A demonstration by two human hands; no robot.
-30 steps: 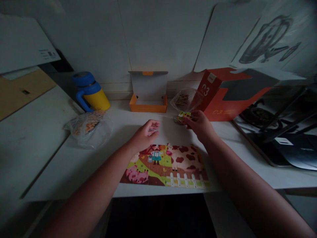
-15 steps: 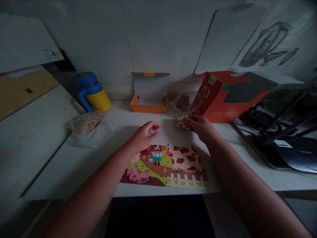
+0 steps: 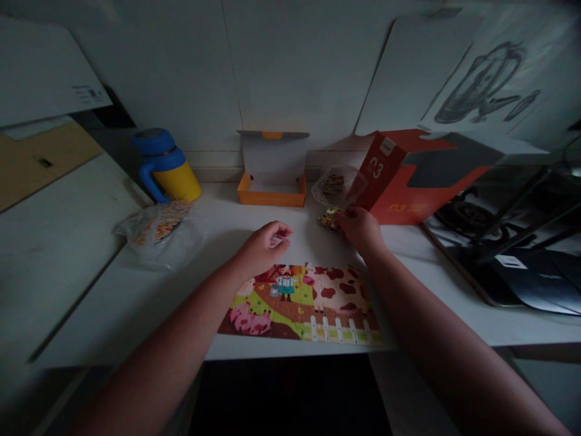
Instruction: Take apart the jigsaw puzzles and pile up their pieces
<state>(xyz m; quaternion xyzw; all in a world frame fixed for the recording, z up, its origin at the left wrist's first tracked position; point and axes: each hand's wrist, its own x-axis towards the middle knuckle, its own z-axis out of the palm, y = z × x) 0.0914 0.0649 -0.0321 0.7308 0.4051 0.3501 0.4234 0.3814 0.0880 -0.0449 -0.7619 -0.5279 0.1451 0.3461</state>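
My right hand [image 3: 363, 231] is closed on a small bunch of colourful puzzle pieces [image 3: 329, 218], held by their right side over the back of the table. My left hand [image 3: 267, 243] hovers behind the joined puzzle, fingers loosely curled and thumb apart, with nothing visible in it. Between my forearms lies the farm jigsaw puzzle [image 3: 290, 309], showing a spotted cow, a pig, a farmer and a white fence. My left hand and wrist cover part of its upper left.
An open orange box [image 3: 272, 198] stands against the wall. Plastic bags of pieces lie left [image 3: 166, 236] and back right [image 3: 333, 184]. A blue-yellow jug [image 3: 175, 175] is at left. A red carton [image 3: 408, 188] and a black device [image 3: 531, 266] occupy the right side of the table [image 3: 218, 242].
The puzzle pieces in my right hand have turned, and their face looks different. That hand has shifted slightly. My left hand holds nearly the same pose.
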